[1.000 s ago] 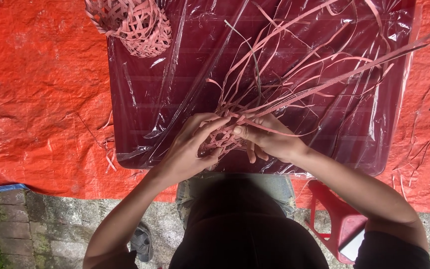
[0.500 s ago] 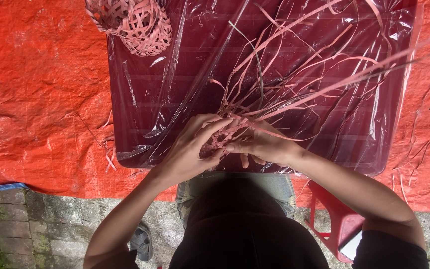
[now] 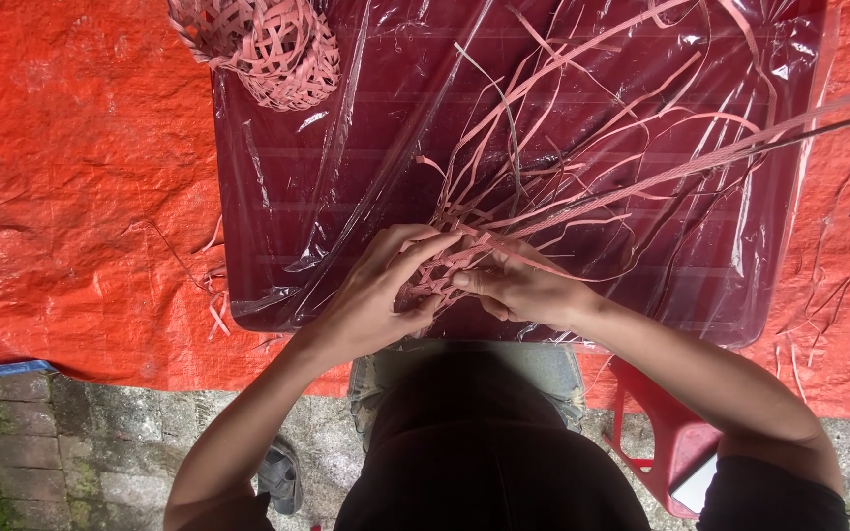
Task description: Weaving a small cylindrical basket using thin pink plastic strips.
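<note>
Near edge of the table [image 3: 277, 197], middle: our left hand [image 3: 378, 295] and right hand [image 3: 518, 287] meet on the woven strip piece [image 3: 440, 277]. Fingers of both curl and pinch its pink strips. Loose strips [image 3: 622, 157] fan toward the far right corner. Finished woven basket [image 3: 266, 44] at far left corner.

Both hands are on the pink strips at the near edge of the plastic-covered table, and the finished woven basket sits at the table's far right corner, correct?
Not quite. In the head view the woven basket sits at the far left corner of the table, not the right. The rest holds: the left hand and right hand both work the pink strips at the near edge.
</note>
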